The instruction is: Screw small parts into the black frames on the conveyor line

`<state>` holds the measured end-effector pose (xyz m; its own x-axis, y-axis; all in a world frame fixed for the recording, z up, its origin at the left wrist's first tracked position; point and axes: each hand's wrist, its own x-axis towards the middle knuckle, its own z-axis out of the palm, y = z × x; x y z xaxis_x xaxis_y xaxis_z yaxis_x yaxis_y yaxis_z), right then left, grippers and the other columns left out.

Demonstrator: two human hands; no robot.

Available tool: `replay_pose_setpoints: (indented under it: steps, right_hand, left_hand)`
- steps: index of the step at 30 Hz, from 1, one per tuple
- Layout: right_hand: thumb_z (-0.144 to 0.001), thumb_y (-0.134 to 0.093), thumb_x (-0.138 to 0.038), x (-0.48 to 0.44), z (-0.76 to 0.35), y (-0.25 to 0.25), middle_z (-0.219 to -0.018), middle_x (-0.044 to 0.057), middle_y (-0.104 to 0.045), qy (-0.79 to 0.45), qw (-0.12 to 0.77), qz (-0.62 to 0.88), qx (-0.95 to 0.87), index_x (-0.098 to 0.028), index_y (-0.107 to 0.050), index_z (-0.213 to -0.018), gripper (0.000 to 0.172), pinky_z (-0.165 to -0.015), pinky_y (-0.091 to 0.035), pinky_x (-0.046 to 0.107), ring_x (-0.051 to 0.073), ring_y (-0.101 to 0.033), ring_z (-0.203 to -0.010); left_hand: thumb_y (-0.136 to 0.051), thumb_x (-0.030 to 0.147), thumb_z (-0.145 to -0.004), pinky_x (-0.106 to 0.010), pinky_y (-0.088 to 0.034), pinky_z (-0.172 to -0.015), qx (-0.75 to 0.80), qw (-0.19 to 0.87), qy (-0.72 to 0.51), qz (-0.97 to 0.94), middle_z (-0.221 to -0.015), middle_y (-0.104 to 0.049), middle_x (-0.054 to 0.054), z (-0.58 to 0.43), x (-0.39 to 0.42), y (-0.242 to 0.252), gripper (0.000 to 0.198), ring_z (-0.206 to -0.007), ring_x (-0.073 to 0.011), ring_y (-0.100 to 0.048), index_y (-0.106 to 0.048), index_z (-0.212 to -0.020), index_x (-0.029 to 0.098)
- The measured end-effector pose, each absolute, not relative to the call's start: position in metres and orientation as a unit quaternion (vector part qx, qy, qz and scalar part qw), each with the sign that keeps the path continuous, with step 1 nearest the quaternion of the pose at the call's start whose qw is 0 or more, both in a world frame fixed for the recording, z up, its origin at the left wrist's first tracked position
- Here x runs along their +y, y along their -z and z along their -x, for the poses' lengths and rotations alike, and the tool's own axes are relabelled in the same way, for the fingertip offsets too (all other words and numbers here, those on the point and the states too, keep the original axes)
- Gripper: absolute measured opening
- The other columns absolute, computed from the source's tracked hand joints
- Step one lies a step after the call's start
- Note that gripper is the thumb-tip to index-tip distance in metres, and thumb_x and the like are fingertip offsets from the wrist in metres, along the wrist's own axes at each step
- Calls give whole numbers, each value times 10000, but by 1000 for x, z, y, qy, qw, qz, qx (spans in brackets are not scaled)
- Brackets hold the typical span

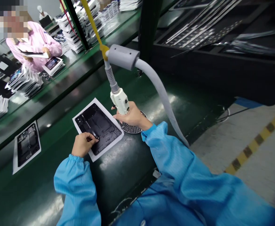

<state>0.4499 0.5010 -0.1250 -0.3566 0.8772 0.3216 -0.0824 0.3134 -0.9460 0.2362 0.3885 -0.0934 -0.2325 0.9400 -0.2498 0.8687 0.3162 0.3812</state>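
In front of me a black tablet housing (104, 125) lies on a white sheet (95, 158) on the green bench. My left hand (83, 143) is closed in a pinch over the housing's near left part; something small and dark shows at its fingertips, too small to name. My right hand (132, 116) wraps round a white handheld electric screwdriver (120, 101), held upright beside the housing's right edge. A yellow strap and a thick grey hose meet above the tool. Partly hidden beneath my right hand is a round perforated metal dish (132, 128).
Another housing (28, 144) on a white sheet lies to the left. Across the bench a person in pink (35, 47) holds a flat part among stacks of white-wrapped pieces (25, 81). Black trays with metal strips (198, 31) stand at the upper right. The grey hose (161, 88) hangs beside my right arm.
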Motion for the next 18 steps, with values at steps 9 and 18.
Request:
replay_pose_setpoints:
  steps: [9, 18]
  right_hand:
    - [-615, -679, -205, 500, -451, 122, -605, -7, -598, -513, 479, 296, -648, -152, -619, -734, 143, -601, -492, 293, 156, -585, -632]
    - [-633, -689, -218, 500, -451, 123, -632, 5, -613, -508, 477, 294, -654, -169, -619, -730, 128, -641, -532, 321, 178, -613, -672]
  left_hand:
    - [-689, 308, -723, -234, -415, -588, 767, 234, -90, -591, -619, -665, 12, -235, 387, 95, 128, -594, -131, -559, -698, -660, 197]
    - [-671, 356, -717, -241, -416, -573, 763, 242, -92, -592, -627, -679, 1, -231, 387, 99, 166, -591, -138, -565, -712, -684, 199]
